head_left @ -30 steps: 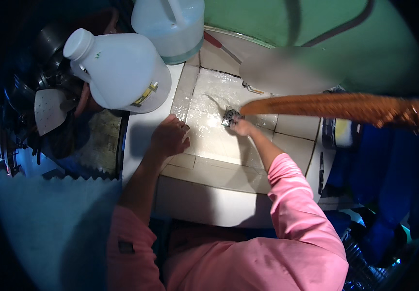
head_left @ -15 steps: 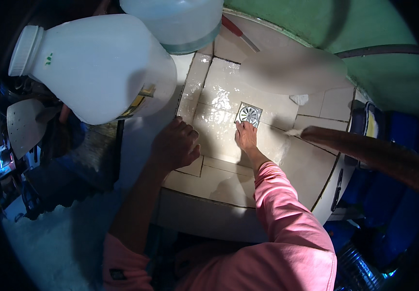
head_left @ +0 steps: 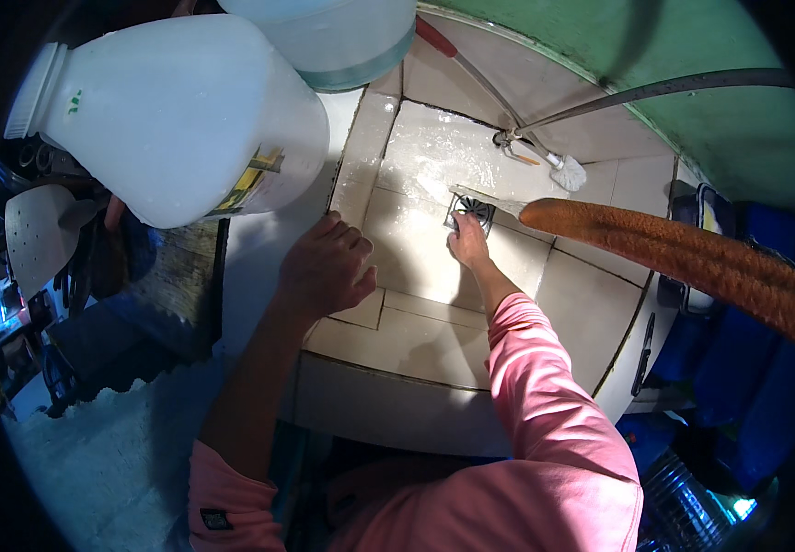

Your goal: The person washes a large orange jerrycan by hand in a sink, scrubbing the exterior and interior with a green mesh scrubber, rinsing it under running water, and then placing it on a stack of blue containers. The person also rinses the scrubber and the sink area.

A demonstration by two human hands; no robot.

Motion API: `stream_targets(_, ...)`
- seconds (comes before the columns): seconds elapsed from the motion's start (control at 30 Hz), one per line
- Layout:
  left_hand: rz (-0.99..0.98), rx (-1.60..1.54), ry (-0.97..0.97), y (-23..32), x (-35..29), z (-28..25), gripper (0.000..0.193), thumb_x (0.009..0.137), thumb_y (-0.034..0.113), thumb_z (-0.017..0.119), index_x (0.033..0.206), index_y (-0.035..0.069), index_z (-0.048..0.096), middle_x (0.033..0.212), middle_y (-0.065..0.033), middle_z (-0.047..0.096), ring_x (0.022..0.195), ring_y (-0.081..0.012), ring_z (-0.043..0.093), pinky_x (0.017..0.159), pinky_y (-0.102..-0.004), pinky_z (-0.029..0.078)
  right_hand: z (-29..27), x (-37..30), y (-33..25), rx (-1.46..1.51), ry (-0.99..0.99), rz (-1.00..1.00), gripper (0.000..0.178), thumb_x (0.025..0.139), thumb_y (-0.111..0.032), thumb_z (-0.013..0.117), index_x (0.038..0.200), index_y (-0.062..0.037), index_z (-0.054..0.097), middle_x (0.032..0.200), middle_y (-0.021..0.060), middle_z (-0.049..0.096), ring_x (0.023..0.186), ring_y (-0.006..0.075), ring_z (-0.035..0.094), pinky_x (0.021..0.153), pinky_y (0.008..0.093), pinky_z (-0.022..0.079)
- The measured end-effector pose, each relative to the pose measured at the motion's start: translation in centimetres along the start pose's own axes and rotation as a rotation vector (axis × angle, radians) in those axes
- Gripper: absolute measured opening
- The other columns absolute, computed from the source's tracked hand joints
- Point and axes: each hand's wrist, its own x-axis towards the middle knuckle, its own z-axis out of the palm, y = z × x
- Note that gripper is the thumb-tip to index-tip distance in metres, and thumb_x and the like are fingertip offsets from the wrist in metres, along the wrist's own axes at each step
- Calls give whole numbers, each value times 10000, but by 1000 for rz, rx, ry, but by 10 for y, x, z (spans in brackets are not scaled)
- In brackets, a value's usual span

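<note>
My right hand (head_left: 469, 239) is closed by its fingertips on the near edge of a square metal drain cover (head_left: 477, 208), which looks dark and slightly tilted in the wet tiled basin (head_left: 416, 267). Part of the cover is behind my fingers. My left hand (head_left: 324, 267) holds nothing; its fingers are loosely curled beside the basin's left rim, and I cannot tell whether it rests there. Just right of the cover ends a long, brown, rough-surfaced spout-like thing (head_left: 664, 244), with a pale streak at its tip.
A big white plastic jug (head_left: 186, 110) lies at the upper left, beside a clear tub (head_left: 342, 46) of liquid. A red-handled brush (head_left: 568, 173) leans in the far corner near a grey pipe (head_left: 655, 92). Kitchen utensils, including a perforated turner (head_left: 39, 235), lie far left.
The drain cover has gone from flat and shiny to darker and tilted, with my right hand slightly farther away. The brown spout-like thing appears shifted left in view. My left hand keeps its curled pose.
</note>
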Motion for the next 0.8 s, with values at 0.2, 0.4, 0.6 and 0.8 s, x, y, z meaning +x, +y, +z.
stream_targets(0.2, 2, 5, 1, -1, 0, 1, 261, 822, 310, 658, 847, 51, 685, 879, -108, 690, 953, -233, 661, 1098, -386, 403, 4, -25, -5, -162, 13, -113, 379, 817, -69, 666, 1196, -82, 682, 1176, 127, 544, 1113, 305, 535, 948, 443, 460)
stream_targets(0.4, -3, -6, 1, 0, 1, -1, 261, 821, 306, 657, 861, 50, 690, 889, -106, 685, 969, -232, 656, 1105, -391, 401, 1, -3, -11, -167, -34, -10, 226, 781, -130, 673, 999, -83, 707, 1074, 151, 588, 1087, 341, 564, 930, 470, 466)
stream_targets(0.6, -8, -21, -4, -1, -1, 1, 257, 815, 301, 659, 864, 51, 693, 897, -104, 685, 971, -236, 654, 1106, -393, 403, 2, 23, -13, -244, -236, 236, 226, 755, -256, 710, 939, -130, 678, 1138, 109, 616, 1164, 313, 560, 1001, 473, 423)
stream_targets(0.8, -1, -49, 47, -6, -7, 14, 238, 770, 257, 723, 884, 56, 665, 923, -108, 671, 962, -272, 652, 1072, -415, 438, -73, -30, -53, -174, -446, -12, 329, 794, -265, 721, 1072, -109, 637, 1161, 142, 633, 1164, 333, 588, 973, 470, 469)
